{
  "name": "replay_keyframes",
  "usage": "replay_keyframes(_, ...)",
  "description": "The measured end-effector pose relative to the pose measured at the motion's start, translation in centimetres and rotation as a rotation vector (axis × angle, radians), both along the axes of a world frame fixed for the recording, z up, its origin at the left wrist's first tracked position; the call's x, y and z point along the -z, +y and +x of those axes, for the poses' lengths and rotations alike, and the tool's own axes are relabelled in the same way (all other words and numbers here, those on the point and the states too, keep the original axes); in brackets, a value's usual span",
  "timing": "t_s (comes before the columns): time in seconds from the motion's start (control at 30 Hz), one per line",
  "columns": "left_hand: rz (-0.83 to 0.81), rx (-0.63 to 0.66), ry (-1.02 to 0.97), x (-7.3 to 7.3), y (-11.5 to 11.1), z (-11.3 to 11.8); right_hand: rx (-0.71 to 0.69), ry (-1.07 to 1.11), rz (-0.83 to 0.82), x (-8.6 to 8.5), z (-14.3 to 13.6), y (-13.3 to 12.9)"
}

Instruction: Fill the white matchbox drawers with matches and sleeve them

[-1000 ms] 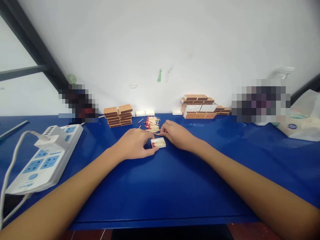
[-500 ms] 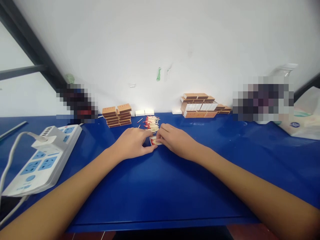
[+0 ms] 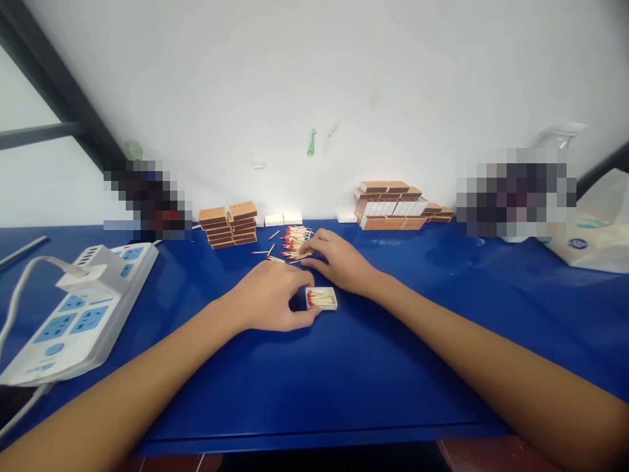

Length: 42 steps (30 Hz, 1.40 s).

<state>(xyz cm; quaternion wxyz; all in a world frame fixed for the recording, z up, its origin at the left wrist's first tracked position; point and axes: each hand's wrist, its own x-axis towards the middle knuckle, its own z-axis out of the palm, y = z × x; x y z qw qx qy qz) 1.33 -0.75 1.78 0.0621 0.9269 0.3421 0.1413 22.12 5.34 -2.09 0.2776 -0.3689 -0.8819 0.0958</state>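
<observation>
A small white matchbox tray with red-headed matches in it lies on the blue table. My left hand grips the tray's left end between thumb and fingers. Behind the tray is a loose pile of matches, heads mostly to the left. My right hand is at the right front of this pile, its thumb and fingertips slightly apart at the matches. No match shows clearly between them. A few single matches lie left of the pile.
Stacked matchboxes stand at the back left, a larger stack at the back right. White trays line the wall. A power strip with cables lies left. At the far right is a plastic bag.
My left hand has drawn the tray towards me and a little right. My right hand has left the tray and moved back to the match pile, its fingers opening.
</observation>
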Motion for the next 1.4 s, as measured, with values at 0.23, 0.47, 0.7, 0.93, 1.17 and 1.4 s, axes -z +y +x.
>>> replay_keyframes(0.23, 0.011, -0.035, 0.013, 0.1, 0.5, -0.3, 0.076, -0.056, -0.043, -0.3, 0.1, 0.0)
replay_keyframes(0.47, 0.014, -0.092, 0.034, -0.1, 1.3, -1.0, 0.091, -0.09, -0.074, -0.8, 1.8, 0.2)
replay_keyframes(0.7, 0.053, -0.102, 0.027, -0.1, 1.8, -1.4, 0.103, -0.151, -0.103, -1.2, 2.5, 0.1)
replay_keyframes(0.93, 0.047, -0.111, 0.034, -0.1, 1.8, -1.4, 0.097, -0.159, -0.004, -0.9, 2.8, 0.3)
replay_keyframes(1.17, 0.033, -0.105, 0.039, -0.1, 1.8, -1.3, 0.064, -0.132, -0.046, -0.6, 2.8, 0.6)
replay_keyframes(1.4, 0.023, -0.115, 0.035, -0.1, 1.8, -1.3, 0.066, -0.047, -0.079, -0.8, 2.6, 0.3)
